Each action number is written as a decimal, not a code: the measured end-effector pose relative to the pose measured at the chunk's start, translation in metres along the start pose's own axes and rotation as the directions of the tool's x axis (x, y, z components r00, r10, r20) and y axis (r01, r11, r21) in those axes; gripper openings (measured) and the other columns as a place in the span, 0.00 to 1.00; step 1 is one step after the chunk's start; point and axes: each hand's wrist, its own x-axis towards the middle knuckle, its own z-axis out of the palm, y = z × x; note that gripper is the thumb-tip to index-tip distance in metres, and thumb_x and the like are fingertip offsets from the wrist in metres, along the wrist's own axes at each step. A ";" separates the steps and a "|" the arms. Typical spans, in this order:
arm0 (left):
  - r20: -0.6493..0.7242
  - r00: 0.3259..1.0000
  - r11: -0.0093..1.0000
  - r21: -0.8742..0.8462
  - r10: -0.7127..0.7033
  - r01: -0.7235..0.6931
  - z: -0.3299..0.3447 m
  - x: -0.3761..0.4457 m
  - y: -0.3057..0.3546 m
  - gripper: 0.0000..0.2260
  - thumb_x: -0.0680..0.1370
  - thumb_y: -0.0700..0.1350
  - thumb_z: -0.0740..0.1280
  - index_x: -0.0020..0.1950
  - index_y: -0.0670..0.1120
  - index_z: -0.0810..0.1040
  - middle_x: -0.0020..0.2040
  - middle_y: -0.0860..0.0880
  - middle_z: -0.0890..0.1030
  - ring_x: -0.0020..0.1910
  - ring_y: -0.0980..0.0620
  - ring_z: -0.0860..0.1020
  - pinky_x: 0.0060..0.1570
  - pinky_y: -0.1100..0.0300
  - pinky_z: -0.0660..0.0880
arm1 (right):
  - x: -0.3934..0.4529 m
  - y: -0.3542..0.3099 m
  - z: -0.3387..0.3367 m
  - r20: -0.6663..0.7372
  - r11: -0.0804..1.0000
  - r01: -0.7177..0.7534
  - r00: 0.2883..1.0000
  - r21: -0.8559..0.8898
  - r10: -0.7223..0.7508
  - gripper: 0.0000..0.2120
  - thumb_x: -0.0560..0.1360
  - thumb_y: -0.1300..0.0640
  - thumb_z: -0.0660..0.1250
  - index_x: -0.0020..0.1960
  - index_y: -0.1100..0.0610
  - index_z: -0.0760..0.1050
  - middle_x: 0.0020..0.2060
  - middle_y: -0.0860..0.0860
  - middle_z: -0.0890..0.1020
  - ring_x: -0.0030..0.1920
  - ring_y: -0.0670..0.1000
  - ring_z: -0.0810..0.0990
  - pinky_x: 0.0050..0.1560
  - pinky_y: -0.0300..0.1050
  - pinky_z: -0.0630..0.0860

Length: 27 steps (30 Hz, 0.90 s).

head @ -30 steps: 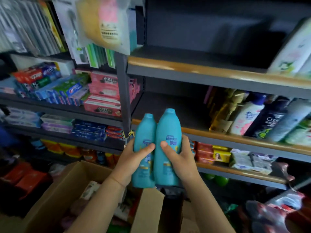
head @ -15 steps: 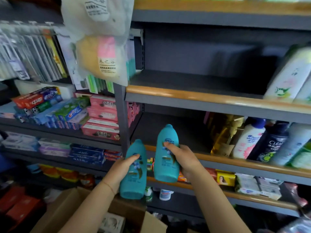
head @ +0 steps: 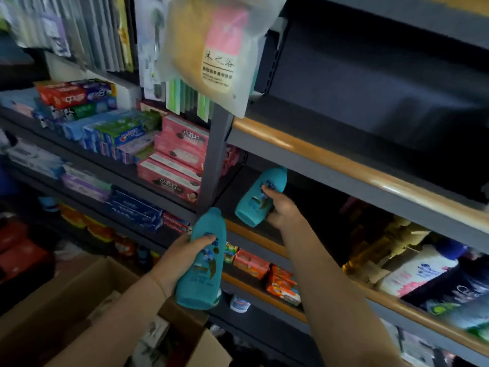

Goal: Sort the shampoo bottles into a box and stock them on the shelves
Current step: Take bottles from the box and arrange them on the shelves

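Hands each gripping a teal bottle: right grip (head: 280, 207) over shelf edge (head: 254, 235), left grip (head: 182, 256) below.

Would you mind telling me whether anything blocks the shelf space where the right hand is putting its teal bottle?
Nothing visible does: the right hand holds the teal bottle over a bare stretch of shelf; other bottles stand farther right.

Left hand (head: 182, 256) gripping teal bottle (head: 203, 263), right hand (head: 281, 210) placing second bottle (head: 260, 198) on shelf (head: 254, 235)

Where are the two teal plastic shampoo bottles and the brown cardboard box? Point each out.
Teal plastic shampoo bottle in the left hand (head: 202, 263): head view, label area.
Teal plastic shampoo bottle in the right hand (head: 260, 198): head view, mid-body.
Brown cardboard box (head: 79, 295): head view, near flap.
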 end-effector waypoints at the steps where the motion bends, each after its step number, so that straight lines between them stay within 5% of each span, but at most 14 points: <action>1: -0.019 1.000 1.000 -0.005 -0.006 0.006 0.004 0.000 -0.004 0.15 0.78 0.49 0.70 0.57 0.38 0.82 0.45 0.38 0.85 0.38 0.42 0.84 0.38 0.52 0.80 | 0.009 0.001 -0.002 0.014 1.000 0.013 1.000 -0.009 -0.013 0.07 0.76 0.63 0.70 0.54 0.62 0.77 0.50 0.58 0.83 0.46 0.57 0.82 0.51 0.61 0.79; 6: -0.080 0.997 1.000 -0.020 -0.014 0.012 0.025 -0.004 -0.011 0.14 0.78 0.49 0.71 0.56 0.39 0.81 0.45 0.39 0.86 0.38 0.42 0.84 0.36 0.53 0.80 | 0.038 0.006 -0.015 0.043 0.965 0.246 0.969 -0.094 -0.243 0.22 0.69 0.71 0.74 0.61 0.65 0.74 0.50 0.59 0.83 0.41 0.53 0.84 0.37 0.51 0.82; 11: -0.109 0.994 0.998 -0.054 0.017 -0.023 0.040 -0.006 -0.015 0.15 0.78 0.49 0.71 0.58 0.40 0.82 0.48 0.38 0.86 0.40 0.41 0.84 0.37 0.52 0.80 | 0.051 0.013 -0.021 0.150 0.854 0.410 0.912 -0.321 -0.382 0.27 0.67 0.65 0.78 0.62 0.55 0.73 0.54 0.54 0.82 0.54 0.54 0.83 0.53 0.54 0.81; 17: -0.119 0.991 0.989 -0.125 0.063 -0.077 0.051 -0.005 -0.017 0.15 0.77 0.48 0.71 0.58 0.40 0.81 0.47 0.38 0.85 0.39 0.42 0.84 0.36 0.53 0.81 | 0.051 0.008 -0.027 0.216 0.675 0.447 0.890 -0.587 -0.401 0.29 0.68 0.56 0.79 0.65 0.53 0.72 0.53 0.48 0.81 0.52 0.47 0.80 0.50 0.42 0.80; 21: -0.123 0.988 0.984 -0.137 0.094 -0.111 0.048 0.003 -0.020 0.14 0.77 0.48 0.71 0.59 0.42 0.80 0.48 0.39 0.86 0.40 0.42 0.85 0.39 0.51 0.81 | 0.059 0.011 -0.018 0.187 0.668 0.430 0.895 -0.607 -0.405 0.28 0.69 0.54 0.79 0.65 0.51 0.72 0.48 0.43 0.78 0.48 0.44 0.79 0.44 0.45 0.83; 27: -0.128 0.984 0.975 -0.171 0.123 -0.144 0.036 0.012 -0.025 0.12 0.77 0.48 0.71 0.59 0.46 0.80 0.48 0.42 0.86 0.40 0.45 0.85 0.35 0.54 0.81 | 0.086 0.009 0.001 0.150 0.671 0.434 0.886 -0.601 -0.439 0.21 0.70 0.54 0.78 0.59 0.51 0.73 0.52 0.48 0.81 0.51 0.48 0.83 0.50 0.52 0.84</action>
